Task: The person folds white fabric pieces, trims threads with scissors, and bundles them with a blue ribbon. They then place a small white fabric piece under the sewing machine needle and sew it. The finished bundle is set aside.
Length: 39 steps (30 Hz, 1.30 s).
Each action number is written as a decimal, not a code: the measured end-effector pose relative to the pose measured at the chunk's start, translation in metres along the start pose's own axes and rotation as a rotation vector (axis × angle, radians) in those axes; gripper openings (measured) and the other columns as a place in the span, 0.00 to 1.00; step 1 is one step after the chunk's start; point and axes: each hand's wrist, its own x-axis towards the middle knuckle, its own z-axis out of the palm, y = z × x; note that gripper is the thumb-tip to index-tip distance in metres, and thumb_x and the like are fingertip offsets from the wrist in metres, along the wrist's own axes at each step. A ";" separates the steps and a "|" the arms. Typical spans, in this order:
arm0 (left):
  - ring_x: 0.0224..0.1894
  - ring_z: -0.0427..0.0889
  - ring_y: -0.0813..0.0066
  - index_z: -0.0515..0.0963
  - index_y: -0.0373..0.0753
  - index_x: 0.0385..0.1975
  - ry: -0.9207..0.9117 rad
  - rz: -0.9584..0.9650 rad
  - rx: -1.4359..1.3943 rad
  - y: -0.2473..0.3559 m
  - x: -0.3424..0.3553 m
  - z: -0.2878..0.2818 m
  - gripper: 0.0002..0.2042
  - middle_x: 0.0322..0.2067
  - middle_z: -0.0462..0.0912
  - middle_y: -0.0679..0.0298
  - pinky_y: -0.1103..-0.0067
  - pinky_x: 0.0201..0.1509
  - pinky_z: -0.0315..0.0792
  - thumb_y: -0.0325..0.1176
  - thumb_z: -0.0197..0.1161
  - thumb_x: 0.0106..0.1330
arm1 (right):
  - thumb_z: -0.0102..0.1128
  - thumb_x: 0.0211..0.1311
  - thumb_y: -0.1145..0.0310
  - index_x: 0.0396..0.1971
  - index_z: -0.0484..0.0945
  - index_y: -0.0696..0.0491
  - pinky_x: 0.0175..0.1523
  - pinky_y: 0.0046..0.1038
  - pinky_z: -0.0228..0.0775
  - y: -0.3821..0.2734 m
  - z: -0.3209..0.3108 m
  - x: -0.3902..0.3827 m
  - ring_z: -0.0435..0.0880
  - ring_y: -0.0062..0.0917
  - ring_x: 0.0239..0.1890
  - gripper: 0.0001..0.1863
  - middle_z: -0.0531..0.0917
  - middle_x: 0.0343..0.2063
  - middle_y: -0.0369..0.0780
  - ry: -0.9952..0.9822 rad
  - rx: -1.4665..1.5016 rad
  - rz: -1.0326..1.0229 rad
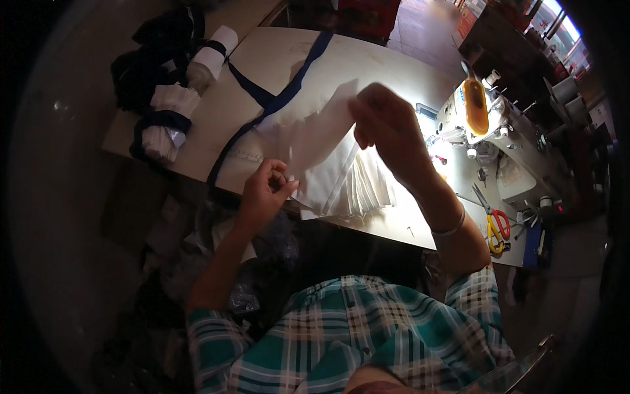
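A thin white cloth piece (pixel 321 134) is lifted up from the table, stretched between my two hands. My left hand (pixel 266 190) pinches its lower left edge between thumb and fingers. At the upper right, my right hand (pixel 387 125) is closed on the far corner of the same piece, its fingertips partly hidden. Under it lies a stack of white cloth pieces (pixel 371 184), fanned out in folds near the table's front edge. A long navy cloth strip (pixel 282 98) runs across the table beyond my left hand, with a second branch crossing it.
White rolled bundles (pixel 174 102) tied with navy cloth lie at the left table edge beside dark cloth (pixel 164 39). On the right stands a lit sewing machine (pixel 518 151) with a yellow-orange part (pixel 476 105). Scissors (pixel 495 223) with red and yellow handles lie before it on the white table (pixel 394 72).
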 end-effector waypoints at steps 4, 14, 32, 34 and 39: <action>0.31 0.79 0.78 0.74 0.34 0.42 -0.016 -0.089 -0.117 0.004 0.001 0.000 0.14 0.28 0.80 0.63 0.80 0.39 0.75 0.30 0.69 0.61 | 0.50 0.74 0.62 0.34 0.73 0.55 0.30 0.19 0.70 -0.005 -0.010 -0.003 0.77 0.18 0.23 0.12 0.79 0.25 0.37 -0.079 0.457 0.158; 0.30 0.79 0.69 0.77 0.34 0.31 0.191 0.273 0.319 0.028 0.012 0.018 0.09 0.26 0.79 0.60 0.76 0.36 0.75 0.34 0.65 0.64 | 0.55 0.70 0.64 0.31 0.69 0.57 0.13 0.19 0.65 0.029 -0.028 -0.048 0.80 0.22 0.14 0.13 0.76 0.19 0.38 -0.261 0.068 0.541; 0.41 0.76 0.74 0.78 0.36 0.39 0.156 -0.077 0.161 0.018 0.018 -0.012 0.11 0.39 0.78 0.61 0.79 0.49 0.71 0.38 0.62 0.68 | 0.52 0.69 0.53 0.43 0.74 0.60 0.44 0.27 0.70 0.089 -0.089 -0.050 0.78 0.21 0.40 0.22 0.81 0.36 0.38 0.177 -0.369 0.015; 0.43 0.75 0.71 0.77 0.36 0.41 0.167 0.082 0.260 0.039 0.015 -0.007 0.11 0.41 0.76 0.61 0.77 0.51 0.70 0.37 0.63 0.67 | 0.55 0.67 0.54 0.42 0.74 0.59 0.43 0.23 0.68 0.108 -0.107 -0.052 0.76 0.19 0.38 0.21 0.79 0.34 0.36 0.005 -0.254 0.117; 0.52 0.71 0.60 0.74 0.35 0.47 0.133 0.417 0.494 0.061 0.017 0.014 0.16 0.47 0.72 0.57 0.68 0.58 0.66 0.35 0.65 0.64 | 0.59 0.64 0.56 0.39 0.75 0.58 0.42 0.19 0.66 0.089 -0.092 -0.037 0.72 0.16 0.35 0.18 0.77 0.31 0.34 -0.104 -0.264 0.254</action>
